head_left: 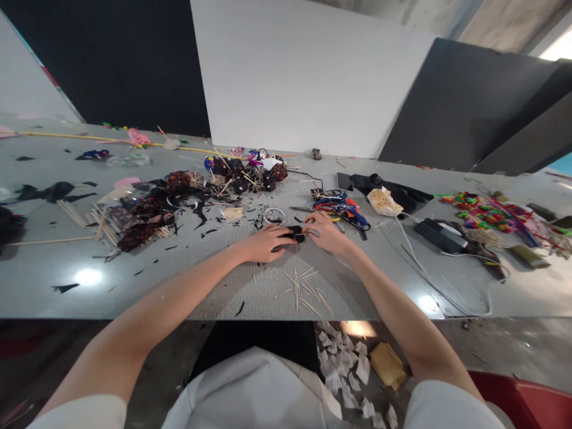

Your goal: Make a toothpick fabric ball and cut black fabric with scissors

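Both of my hands meet over a small black piece point(295, 233), possibly fabric, near the middle of the table. My left hand point(267, 243) grips its left side, fingers pressed together. From the right, my right hand point(327, 231) pinches its other edge. A thin stick seems to poke out below the piece; its details are too small to tell. Nearer to me lie several loose thin wooden sticks point(308, 289). Just behind my left hand is a white ring point(274, 215). Scissors with orange and blue handles point(351, 211) lie beyond my right hand.
Dark patterned fabric point(143, 220) and stick bundles are heaped at left, with black balls stuck with sticks point(250, 176) behind. A white cable point(415, 262), a dark box point(440, 236) and colourful trimmings point(485, 211) lie right. Panels point(308, 77) stand at the back; paper scraps point(344, 363) litter the floor.
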